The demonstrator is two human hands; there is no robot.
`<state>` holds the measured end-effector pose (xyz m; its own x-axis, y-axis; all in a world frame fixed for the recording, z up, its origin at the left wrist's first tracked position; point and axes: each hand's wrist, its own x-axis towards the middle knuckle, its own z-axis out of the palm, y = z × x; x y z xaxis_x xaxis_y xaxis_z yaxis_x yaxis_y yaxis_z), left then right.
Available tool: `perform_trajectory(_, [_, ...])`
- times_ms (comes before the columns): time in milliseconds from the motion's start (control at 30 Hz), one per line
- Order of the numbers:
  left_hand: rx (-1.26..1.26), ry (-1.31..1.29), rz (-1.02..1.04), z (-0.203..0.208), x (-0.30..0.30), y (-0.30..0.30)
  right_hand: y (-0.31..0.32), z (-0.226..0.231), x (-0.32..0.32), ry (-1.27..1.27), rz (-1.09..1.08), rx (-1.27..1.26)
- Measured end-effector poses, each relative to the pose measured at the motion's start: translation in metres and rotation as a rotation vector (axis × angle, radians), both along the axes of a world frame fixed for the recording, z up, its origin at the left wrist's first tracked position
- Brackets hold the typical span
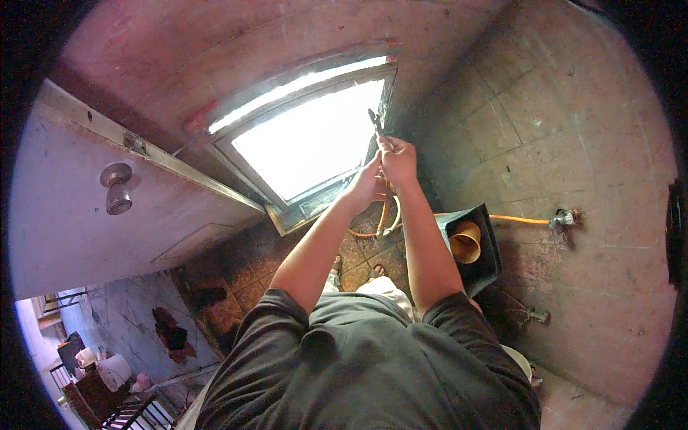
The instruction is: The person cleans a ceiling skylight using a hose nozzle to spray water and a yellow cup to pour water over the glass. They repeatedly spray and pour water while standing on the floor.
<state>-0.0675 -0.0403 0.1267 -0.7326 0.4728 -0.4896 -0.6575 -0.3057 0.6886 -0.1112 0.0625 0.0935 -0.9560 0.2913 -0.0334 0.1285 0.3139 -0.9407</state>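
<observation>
Both my arms reach out in front of the bright window. My right hand (398, 161) is closed round a slim dark piece (375, 120) that sticks up past the fingers; glare hides whether it is a nozzle or a tool. Just below and against it, my left hand (365, 186) curls its fingers round an orange hose (385, 215). From the hands the hose hangs in a loop, then runs right behind a black bucket to a wall tap (565, 219).
The black square bucket (489, 251) beside my right forearm holds a yellow mug (466, 242). Another tap (537, 315) sits lower on the tiled wall. At left stands a door (143, 208) with a round knob (117, 188). A white rim (517, 362) shows behind my right side.
</observation>
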Motion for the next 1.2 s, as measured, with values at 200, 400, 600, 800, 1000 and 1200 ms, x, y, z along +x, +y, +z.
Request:
perform_trajectory(200, [-0.026, -0.019, 0.006, -0.001, -0.003, 0.008, 0.003, 0.016, 0.007, -0.017, 0.003, -0.061])
perform_trajectory(400, [0.011, 0.035, -0.079, -0.006, -0.006, 0.014, 0.005, 0.029, 0.011, -0.024, -0.052, -0.059])
perform_trajectory(600, [0.017, 0.015, -0.083, -0.013, -0.008, 0.014, 0.006, 0.024, 0.01, 0.063, -0.02, -0.019])
perform_trajectory(800, [0.015, -0.022, -0.022, -0.017, -0.006, 0.007, 0.0, 0.015, 0.006, 0.06, 0.011, 0.067])
perform_trajectory(1000, [0.025, 0.003, 0.003, -0.01, -0.002, -0.002, -0.007, 0.014, 0.005, -0.045, 0.052, 0.004])
perform_trajectory(1200, [0.012, 0.015, 0.048, -0.017, -0.003, -0.01, -0.025, 0.032, 0.007, -0.082, 0.071, -0.011])
